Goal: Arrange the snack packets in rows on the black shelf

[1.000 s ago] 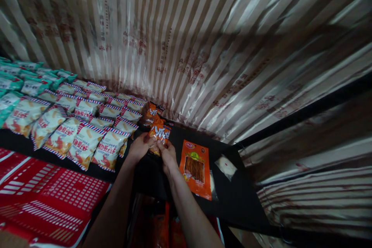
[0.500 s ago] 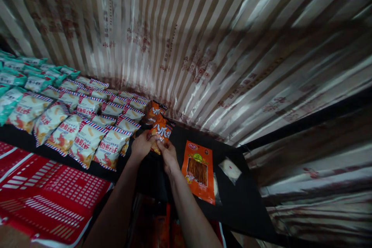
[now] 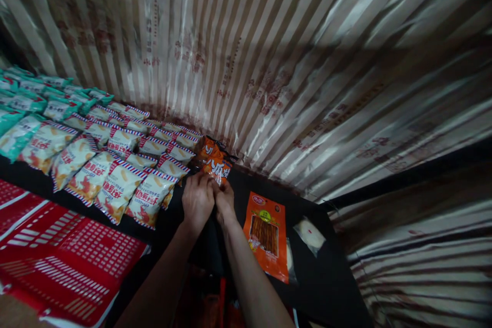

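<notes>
My left hand point(image 3: 198, 199) and my right hand point(image 3: 225, 201) are together at the lower end of an orange snack bag point(image 3: 220, 168) with white lettering. Both are closed on it, and they cover its bottom part. A second orange snack bag point(image 3: 207, 146) stands just behind, partly hidden by the first. Left of my hands are rows of white snack bags point(image 3: 154, 195) with striped red and blue edges. To the right lies a flat orange packet point(image 3: 266, 236) with a window showing brown sticks.
Everything rests on a black table point(image 3: 323, 266). Teal snack bags point(image 3: 28, 125) fill the far left. A clear packet with something white point(image 3: 309, 233) lies at the right. Red baskets point(image 3: 73, 256) stand in front at lower left. A striped sheet point(image 3: 238, 51) hangs behind.
My left hand has closed further round the bag's lower end, with its back now facing me. The bag sits slightly farther back against the one behind. The whole view has shifted slightly.
</notes>
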`<state>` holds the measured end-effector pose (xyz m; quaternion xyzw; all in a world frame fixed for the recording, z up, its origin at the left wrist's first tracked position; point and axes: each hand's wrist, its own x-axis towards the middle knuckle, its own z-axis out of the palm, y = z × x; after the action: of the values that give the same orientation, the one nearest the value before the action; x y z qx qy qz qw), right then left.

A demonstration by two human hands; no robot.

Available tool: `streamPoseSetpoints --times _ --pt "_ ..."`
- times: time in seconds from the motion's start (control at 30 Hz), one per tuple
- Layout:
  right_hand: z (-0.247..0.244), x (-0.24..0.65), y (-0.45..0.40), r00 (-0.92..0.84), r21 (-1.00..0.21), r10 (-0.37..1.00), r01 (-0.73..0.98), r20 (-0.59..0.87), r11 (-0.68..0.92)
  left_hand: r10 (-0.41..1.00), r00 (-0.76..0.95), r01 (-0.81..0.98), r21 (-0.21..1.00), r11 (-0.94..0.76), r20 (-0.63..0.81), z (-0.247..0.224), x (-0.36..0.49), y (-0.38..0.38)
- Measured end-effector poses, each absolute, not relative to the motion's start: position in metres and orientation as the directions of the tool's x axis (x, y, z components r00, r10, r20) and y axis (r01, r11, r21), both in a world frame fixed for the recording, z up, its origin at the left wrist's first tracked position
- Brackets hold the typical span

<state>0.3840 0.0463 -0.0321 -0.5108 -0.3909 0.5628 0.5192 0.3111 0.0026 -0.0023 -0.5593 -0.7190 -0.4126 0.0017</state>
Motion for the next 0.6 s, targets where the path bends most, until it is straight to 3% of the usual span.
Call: streamPoseSetpoints --times 0.17,0.33,0.6 --pt "-0.039 0.384 0.056 0.041 -0.976 0.99 -0.18 -0.132 -0.123 0.8 -0.356 0.828 0.559 0.03 0.484 -0.007 0.327 0.001" --pt "-0.048 0.382 0.064 0.008 -0.991 0.999 -0.128 -0.051 -0.049 0.858 -0.33 0.831 0.552 0.066 0.394 -0.011 0.331 0.001" --pt "-0.057 0.377 0.07 0.046 -0.999 0.998 -0.009 -0.04 -0.039 0.906 -0.312 0.838 0.532 0.12 0.287 -0.011 0.327 0.001"
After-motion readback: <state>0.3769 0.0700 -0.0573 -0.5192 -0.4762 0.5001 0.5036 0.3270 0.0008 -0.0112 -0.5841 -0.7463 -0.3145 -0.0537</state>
